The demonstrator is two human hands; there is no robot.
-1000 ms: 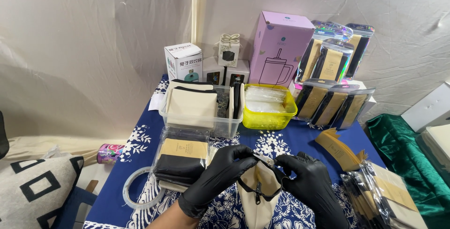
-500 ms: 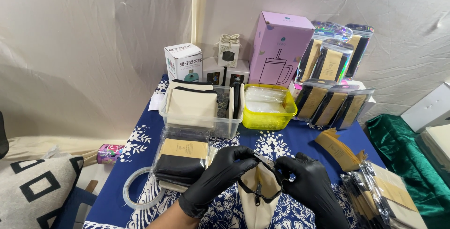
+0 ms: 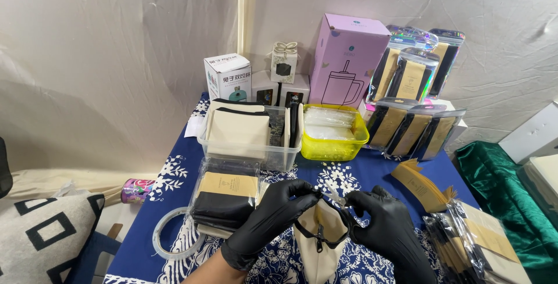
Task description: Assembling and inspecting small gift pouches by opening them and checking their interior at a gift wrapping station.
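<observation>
Both of my hands wear black gloves and hold a cream fabric pouch (image 3: 319,243) with a black zipper, low over the blue patterned tablecloth (image 3: 174,171). My left hand (image 3: 268,220) grips the pouch's left upper edge. My right hand (image 3: 388,229) pinches its right upper edge, and the mouth is pulled apart between them. A small pale strip (image 3: 336,194) pokes up between the fingertips; what it is cannot be told. Just left of my left hand lies a stack of clear-bagged black and cream pouches (image 3: 225,197).
A clear bin of cream pouches (image 3: 244,136) and a yellow tray of plastic bags (image 3: 334,133) stand behind. A pink box (image 3: 347,60), small boxes and bagged items line the back. Tan cards (image 3: 421,182) and more bagged goods (image 3: 476,243) lie right. A tape ring (image 3: 168,240) lies left.
The pouch's mouth has been drawn wider between my hands. My right hand has shifted slightly right and its fingers now pinch the pouch's edge.
</observation>
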